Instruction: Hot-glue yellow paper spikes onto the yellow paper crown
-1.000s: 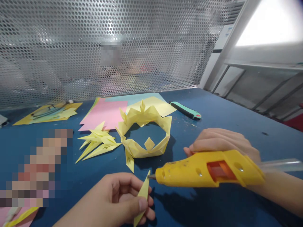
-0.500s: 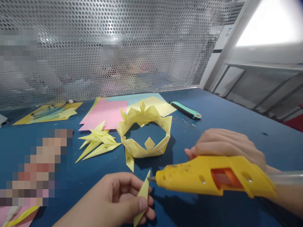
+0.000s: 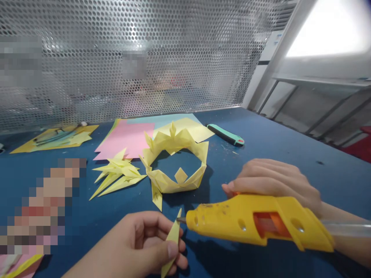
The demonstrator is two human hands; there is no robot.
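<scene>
Head camera: a person's left hand (image 3: pixel 139 247), low in the frame, is closed in a pinch on a small folded yellow paper spike (image 3: pixel 172 241), thumb pressed against fingers, the spike standing roughly upright with its tip pointing up. The right hand (image 3: pixel 275 183) is wrapped around a yellow glue gun (image 3: pixel 255 224) lying nearly level, fingers curled over its top; the metal nozzle (image 3: pixel 181 220) sits right at the spike's upper edge, touching or just short of it, which cannot be told for sure. A clear glue stick (image 3: pixel 350 227) juts from the gun's rear.

Beyond the hands, on the blue table (image 3: pixel 275 143), stands a ring-shaped yellow paper crown (image 3: pixel 176 162) of folded points. Just to its left lies a loose pile of yellow paper spikes (image 3: pixel 117 175). Behind these lie flat sheets of coloured paper, a pink sheet (image 3: pixel 127 139) uppermost, with a pale yellow sheet (image 3: pixel 195 129) partly under the crown. A teal-handled cutter (image 3: pixel 226 135) lies near that sheet's right side. More yellow paper scraps (image 3: pixel 55 139) rest at far left, by a perforated metal screen (image 3: pixel 145 54) along the table's back edge.
</scene>
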